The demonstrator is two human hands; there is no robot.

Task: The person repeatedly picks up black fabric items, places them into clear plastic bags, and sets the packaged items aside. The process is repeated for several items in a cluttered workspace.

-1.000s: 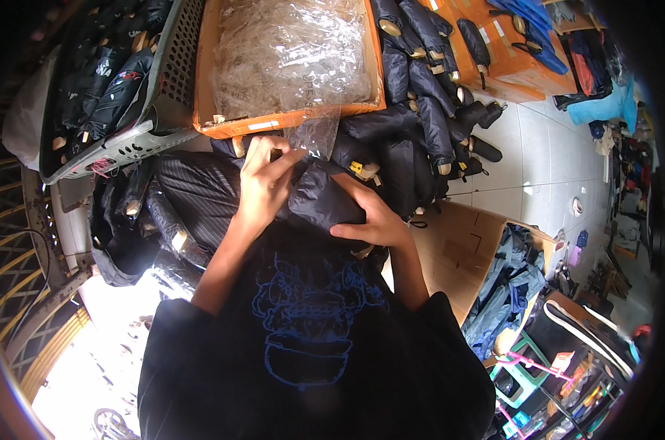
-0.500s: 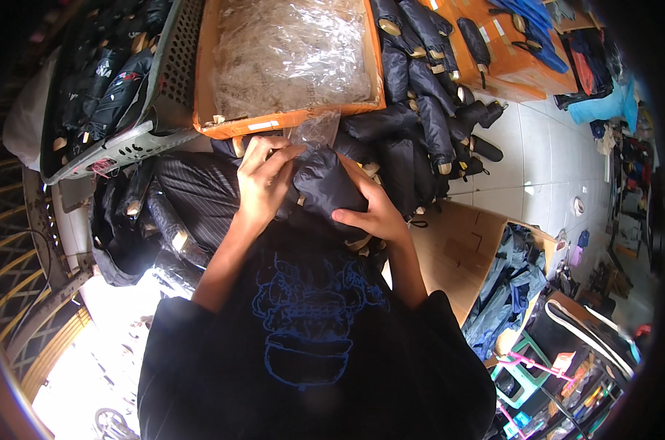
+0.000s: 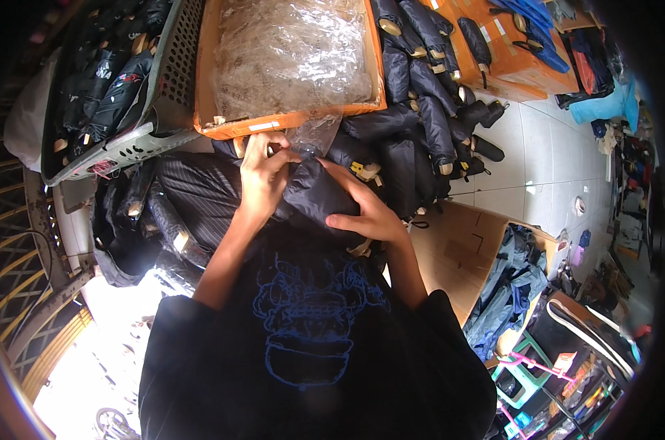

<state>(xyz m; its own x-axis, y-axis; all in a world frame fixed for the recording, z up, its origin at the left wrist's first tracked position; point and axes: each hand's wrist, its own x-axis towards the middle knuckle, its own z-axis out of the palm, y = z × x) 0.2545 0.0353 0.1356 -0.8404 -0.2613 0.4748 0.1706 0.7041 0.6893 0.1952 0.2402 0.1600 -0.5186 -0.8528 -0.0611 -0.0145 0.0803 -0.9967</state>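
A folded black umbrella lies across my lap, just under my chest. My right hand wraps over its lower side and grips it. My left hand pinches a clear plastic sleeve at the umbrella's upper end, right below the orange crate. The sleeve's far end hangs against the crate's front wall.
The orange crate holds a heap of clear plastic sleeves. A grey basket of folded umbrellas stands at the left. More dark umbrellas lie piled to the right. An open cardboard box and blue cloth sit lower right.
The umbrella has turned and slid a little toward my left hand, which now works the plastic sleeve at its tip. My right hand shifted lower along it.
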